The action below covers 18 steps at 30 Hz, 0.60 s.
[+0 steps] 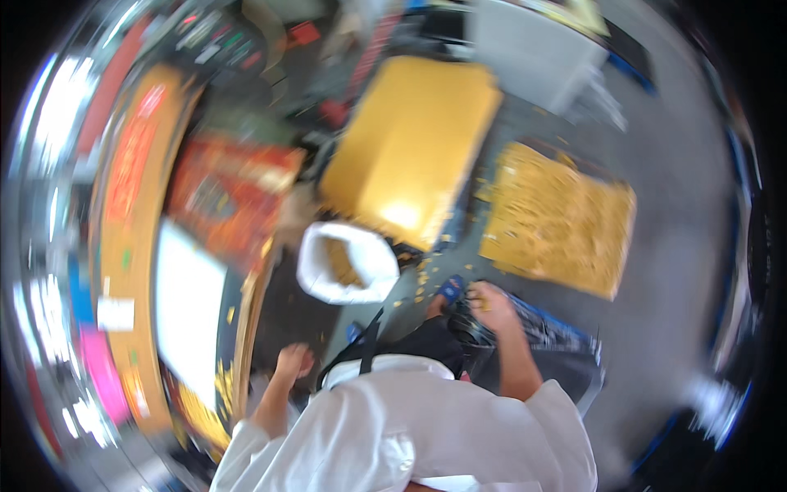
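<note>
Two hands seen, blurred: left hand [293,359] hangs loosely curled, nothing held; right hand [489,305] is closed on yellow bits near white sack [344,264].

open white sack [346,262] at centre with yellow bits inside, large yellow box [410,148] just behind it, red-orange printed package [225,197] left, white labels [116,314] on far-left orange counter; all blurred.

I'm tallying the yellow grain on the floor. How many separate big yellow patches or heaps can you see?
2: a large smooth yellow heap up the middle, and a flatter, grainy yellow patch to its right. Loose bits lie scattered between them; the picture is blurred, so more may be hidden.
</note>
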### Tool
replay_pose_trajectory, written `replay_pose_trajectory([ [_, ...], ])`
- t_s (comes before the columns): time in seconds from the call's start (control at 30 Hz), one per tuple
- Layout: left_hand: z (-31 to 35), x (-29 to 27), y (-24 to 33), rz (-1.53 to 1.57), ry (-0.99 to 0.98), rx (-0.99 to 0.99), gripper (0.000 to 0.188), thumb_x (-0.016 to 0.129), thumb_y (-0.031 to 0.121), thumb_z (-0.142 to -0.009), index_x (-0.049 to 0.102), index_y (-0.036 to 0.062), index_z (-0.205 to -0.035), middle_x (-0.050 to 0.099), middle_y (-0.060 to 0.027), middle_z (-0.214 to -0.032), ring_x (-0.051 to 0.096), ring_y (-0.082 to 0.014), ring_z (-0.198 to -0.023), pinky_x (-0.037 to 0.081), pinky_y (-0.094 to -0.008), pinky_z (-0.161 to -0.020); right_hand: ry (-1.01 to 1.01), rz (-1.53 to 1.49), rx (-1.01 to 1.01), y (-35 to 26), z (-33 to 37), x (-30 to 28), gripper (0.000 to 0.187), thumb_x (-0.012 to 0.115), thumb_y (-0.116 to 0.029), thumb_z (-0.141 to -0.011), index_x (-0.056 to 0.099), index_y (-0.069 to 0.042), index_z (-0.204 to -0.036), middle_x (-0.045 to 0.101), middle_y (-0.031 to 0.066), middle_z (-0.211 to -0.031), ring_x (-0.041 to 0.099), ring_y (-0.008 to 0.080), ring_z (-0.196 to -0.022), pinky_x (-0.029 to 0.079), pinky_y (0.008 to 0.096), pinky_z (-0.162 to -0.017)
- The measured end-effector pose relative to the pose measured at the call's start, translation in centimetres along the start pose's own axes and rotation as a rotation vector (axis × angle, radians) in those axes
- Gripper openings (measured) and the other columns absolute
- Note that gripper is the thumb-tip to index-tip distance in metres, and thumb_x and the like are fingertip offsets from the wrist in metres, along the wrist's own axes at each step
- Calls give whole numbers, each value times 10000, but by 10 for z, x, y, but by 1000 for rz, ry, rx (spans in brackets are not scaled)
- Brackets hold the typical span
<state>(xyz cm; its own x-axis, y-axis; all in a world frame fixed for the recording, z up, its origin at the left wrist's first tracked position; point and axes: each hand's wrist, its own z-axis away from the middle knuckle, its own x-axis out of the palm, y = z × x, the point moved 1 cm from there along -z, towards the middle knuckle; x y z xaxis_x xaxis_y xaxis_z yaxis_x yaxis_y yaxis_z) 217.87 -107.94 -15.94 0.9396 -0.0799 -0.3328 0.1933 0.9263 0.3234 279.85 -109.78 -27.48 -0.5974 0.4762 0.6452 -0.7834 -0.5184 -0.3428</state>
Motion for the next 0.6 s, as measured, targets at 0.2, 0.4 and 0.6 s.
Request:
replay_pose_trajectory([
  [0.2,19,22,-94,104,26,155,329,619,293,-1091,756,0,-1153,749,-75,-946,695,-149,-807,596,-316,-754,338,730,22,-82,-20,73,128,670,-192,-1046,712,-87,-1105,558,-26,-797,495,85,-590,386,234,-498],
  [0.4,-27,-55,-266,505,91,103,254,654,214,-1077,776,-8,-1088,750,-74,-934,691,-133,-795,589,-281,-757,324,998,-262,-49,-105,159,289,672,-176,-1045,713,-57,-1306,584,-8,-802,543,103,-606,439,293,-490],
  [0.6,-1,-202,-402,480,508,29,271,578,238,-1064,752,46,-984,730,-66,-861,659,-128,-697,508,-314,-561,212,2363,-554,140,-167,330,545,701,-215,-968,634,12,-1459,729,296,-1314,731,371,-1206,565,414,-982],
])
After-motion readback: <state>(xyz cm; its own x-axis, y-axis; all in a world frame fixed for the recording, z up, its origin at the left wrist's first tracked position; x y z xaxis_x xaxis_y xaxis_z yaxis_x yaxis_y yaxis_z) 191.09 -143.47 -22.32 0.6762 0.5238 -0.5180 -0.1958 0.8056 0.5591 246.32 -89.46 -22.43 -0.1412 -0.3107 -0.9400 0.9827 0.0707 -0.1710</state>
